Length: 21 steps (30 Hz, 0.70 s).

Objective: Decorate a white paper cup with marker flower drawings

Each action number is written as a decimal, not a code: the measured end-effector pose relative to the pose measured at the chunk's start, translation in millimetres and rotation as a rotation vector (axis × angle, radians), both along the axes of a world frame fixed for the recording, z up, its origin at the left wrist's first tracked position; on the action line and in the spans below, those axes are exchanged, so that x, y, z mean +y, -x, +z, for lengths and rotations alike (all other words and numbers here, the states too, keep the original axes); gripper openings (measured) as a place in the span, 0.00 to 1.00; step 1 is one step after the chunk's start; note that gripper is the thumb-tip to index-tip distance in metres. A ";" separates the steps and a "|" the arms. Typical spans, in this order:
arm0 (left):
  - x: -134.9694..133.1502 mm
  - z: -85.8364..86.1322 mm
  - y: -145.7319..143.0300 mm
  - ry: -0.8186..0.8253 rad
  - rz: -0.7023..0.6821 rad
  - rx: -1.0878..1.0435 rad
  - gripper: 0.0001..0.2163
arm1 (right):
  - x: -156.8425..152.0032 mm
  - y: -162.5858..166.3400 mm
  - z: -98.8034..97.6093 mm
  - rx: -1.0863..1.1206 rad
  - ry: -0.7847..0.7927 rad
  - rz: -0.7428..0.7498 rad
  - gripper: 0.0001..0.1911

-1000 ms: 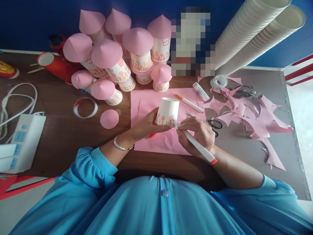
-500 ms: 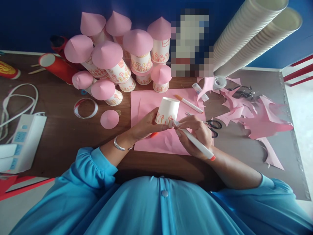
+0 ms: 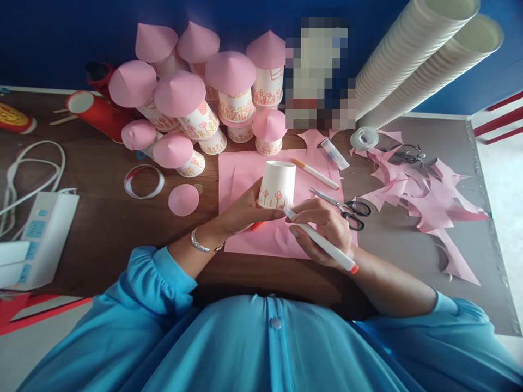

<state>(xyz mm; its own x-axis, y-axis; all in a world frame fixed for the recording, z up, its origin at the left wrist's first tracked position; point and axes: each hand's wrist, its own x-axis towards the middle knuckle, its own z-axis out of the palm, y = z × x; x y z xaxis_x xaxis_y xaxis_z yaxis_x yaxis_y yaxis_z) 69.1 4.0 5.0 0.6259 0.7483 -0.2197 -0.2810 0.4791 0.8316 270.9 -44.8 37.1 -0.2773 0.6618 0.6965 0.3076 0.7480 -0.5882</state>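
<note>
A white paper cup (image 3: 278,179) is held upside down by my left hand (image 3: 244,211), its fingers closed around the lower left side. Red flowers and stems are drawn along the cup's lower part. My right hand (image 3: 324,228) grips a white marker (image 3: 327,245) with an orange-red end; its tip touches or nearly touches the cup near the lower rim. Under both hands lies a pink paper sheet (image 3: 241,169). On it are an orange-capped marker (image 3: 316,173) and scissors (image 3: 341,204) with black handles, just beyond my right hand. An orange-red piece (image 3: 256,225) shows partly below my left hand.
Several cup towers with pink cone roofs (image 3: 180,92) stand at the back. Tall cup stacks (image 3: 412,60) lean at the right, above pink scraps (image 3: 425,196) and a tape roll (image 3: 365,138). Leftward are a tape ring (image 3: 144,181), a pink cone (image 3: 183,200) and a power strip (image 3: 49,239).
The cup has turned slightly and shifted a little left, showing more drawn flowers. My right hand and marker have moved slightly left and down, uncovering more of the scissors. Pink scraps at the right have shifted.
</note>
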 end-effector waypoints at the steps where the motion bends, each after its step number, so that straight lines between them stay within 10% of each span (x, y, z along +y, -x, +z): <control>1: 0.2 1.0 -0.1 0.009 0.013 -0.004 0.32 | 0.2 -1.0 0.3 -0.006 0.002 -0.005 0.10; 21: 0.9 3.9 2.0 0.019 0.010 -0.050 0.23 | 2.0 -5.5 -9.1 0.104 0.030 -0.120 0.14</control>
<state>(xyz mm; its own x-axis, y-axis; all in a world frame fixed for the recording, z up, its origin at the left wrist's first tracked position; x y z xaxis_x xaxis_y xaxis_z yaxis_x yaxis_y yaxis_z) 67.1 4.9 8.9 0.6287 0.7509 -0.2022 -0.3273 0.4913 0.8071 276.5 -42.8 28.0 -0.1226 0.7069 0.6966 0.3294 0.6910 -0.6434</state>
